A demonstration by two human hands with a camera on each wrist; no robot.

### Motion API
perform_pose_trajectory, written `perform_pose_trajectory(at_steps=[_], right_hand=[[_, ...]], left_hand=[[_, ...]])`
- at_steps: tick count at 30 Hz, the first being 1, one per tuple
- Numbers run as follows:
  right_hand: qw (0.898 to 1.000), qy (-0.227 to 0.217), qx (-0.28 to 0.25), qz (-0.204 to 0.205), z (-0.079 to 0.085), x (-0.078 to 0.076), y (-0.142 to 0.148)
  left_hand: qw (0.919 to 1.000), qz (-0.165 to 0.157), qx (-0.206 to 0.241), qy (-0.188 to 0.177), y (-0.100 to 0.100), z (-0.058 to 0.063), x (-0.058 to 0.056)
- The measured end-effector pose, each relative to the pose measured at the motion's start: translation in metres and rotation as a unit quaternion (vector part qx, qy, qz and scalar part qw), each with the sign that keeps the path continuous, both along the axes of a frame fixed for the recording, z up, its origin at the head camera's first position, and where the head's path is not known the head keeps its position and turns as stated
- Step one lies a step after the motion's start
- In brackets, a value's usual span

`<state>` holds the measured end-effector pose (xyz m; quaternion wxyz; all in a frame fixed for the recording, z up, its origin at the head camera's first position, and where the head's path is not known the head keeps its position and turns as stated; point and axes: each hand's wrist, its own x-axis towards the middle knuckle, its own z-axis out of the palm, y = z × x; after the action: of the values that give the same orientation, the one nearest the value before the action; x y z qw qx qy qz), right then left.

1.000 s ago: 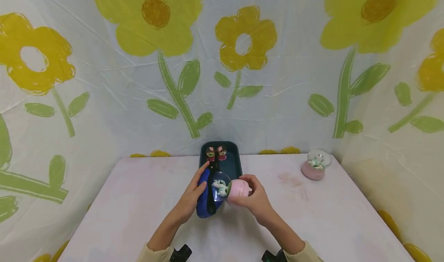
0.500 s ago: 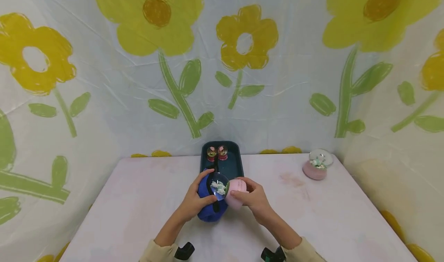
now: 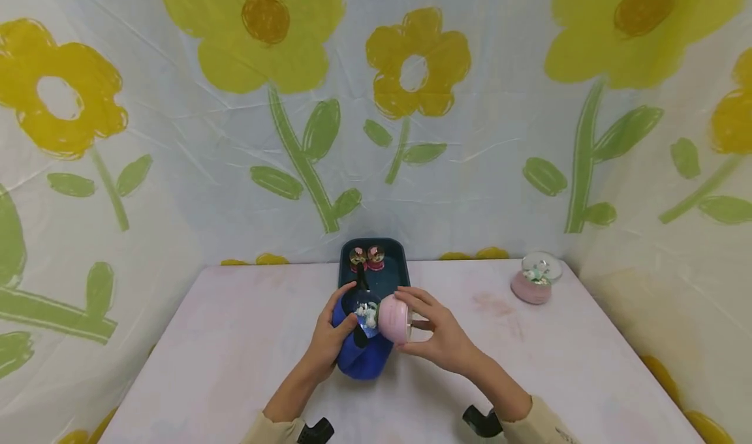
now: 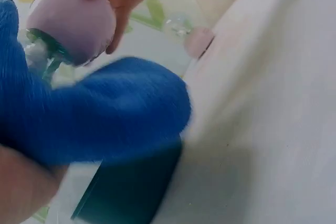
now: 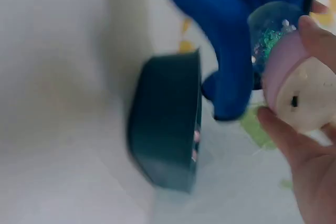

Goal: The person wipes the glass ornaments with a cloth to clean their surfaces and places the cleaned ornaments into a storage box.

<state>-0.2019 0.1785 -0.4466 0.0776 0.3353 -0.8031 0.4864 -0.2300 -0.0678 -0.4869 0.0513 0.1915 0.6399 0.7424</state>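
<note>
A snow globe with a pink base [image 3: 395,320] lies tipped on its side above the table, its clear dome toward the left. My right hand [image 3: 443,339] holds it by the base, with fingers and thumb at the rim. My left hand [image 3: 328,339] grips a blue cloth with black trim [image 3: 363,362] against the dome, thumb in front. In the right wrist view, the globe's cream underside [image 5: 307,95] shows a small dark slot. Blue fabric [image 4: 121,108] fills much of the left wrist view and hides part of the dome.
Behind the hands stands a dark teal tray [image 3: 389,282], with two small snow globes [image 3: 376,257] at its far end. A second pink-based snow globe [image 3: 531,288] stands at the table's back right corner. A flower-printed curtain [image 3: 470,202] closes off the back and sides.
The base has turned in my right hand, whose fingers have shifted to its rim. My left hand has moved the blue cloth around the dome, and its lower part now hangs further down.
</note>
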Motion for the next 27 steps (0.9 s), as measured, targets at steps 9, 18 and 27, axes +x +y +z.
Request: perform_pose_trajectory(at_steps=[9,18,27], right_hand=[[0.969,0.172,0.165,0.059,0.029,-0.014,0.019],[0.964,-0.241,-0.099,0.058,0.004,-0.01,0.014],[0.994,0.063,0.072,0.043,0.017,-0.001,0.008]], left_hand=[[0.9932,-0.064,-0.084,0.048,-0.005,0.009,0.003],[0.9909,-0.04,-0.053,0.117,-0.01,-0.012,0.003],[0.9966,-0.016,-0.057,0.058,-0.001,0.016,0.0]])
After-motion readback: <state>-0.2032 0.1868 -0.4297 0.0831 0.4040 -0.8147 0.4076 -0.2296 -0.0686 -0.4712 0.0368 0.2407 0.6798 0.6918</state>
